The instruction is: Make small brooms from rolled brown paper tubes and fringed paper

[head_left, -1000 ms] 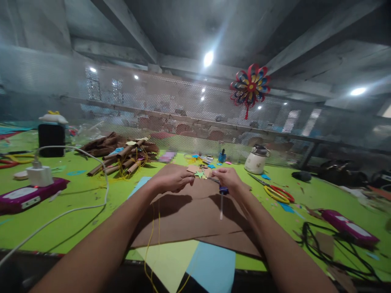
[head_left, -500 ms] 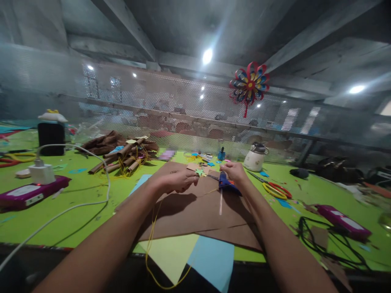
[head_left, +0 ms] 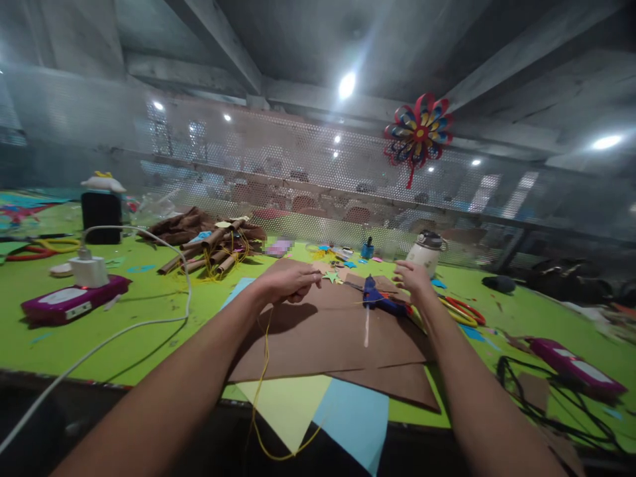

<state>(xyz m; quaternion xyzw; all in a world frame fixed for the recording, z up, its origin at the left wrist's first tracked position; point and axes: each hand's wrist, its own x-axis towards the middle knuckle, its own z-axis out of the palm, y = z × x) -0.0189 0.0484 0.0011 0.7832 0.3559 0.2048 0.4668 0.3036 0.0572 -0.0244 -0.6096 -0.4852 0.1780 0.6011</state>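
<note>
My left hand [head_left: 294, 283] is above the brown cardboard [head_left: 318, 344], palm down with its fingers curled. A yellow string [head_left: 267, 344] trails from beneath it over the near edge of the table; the fingers seem closed on it, though the grip itself is hidden. To the right, my right hand [head_left: 413, 277] is raised with nothing in it, fingers loosely apart, in front of the white bottle [head_left: 422, 255]. Between the hands a blue glue gun [head_left: 381, 298] lies on the cardboard, a pale glue stick below it. A light green paper star [head_left: 332, 277] lies just beyond my left fingertips.
Red-and-yellow scissors [head_left: 462, 311] lie right of my right hand. Purple power strips [head_left: 74, 298] sit on both sides, with a white cable looping at left. Rolled brown tubes [head_left: 218, 248] are piled at back left. Yellow and blue paper sheets [head_left: 352, 417] overhang the front edge.
My right hand has moved right, away from the glue gun, and its fingers have opened. My left hand stays over the cardboard. The whole view has shifted slightly.
</note>
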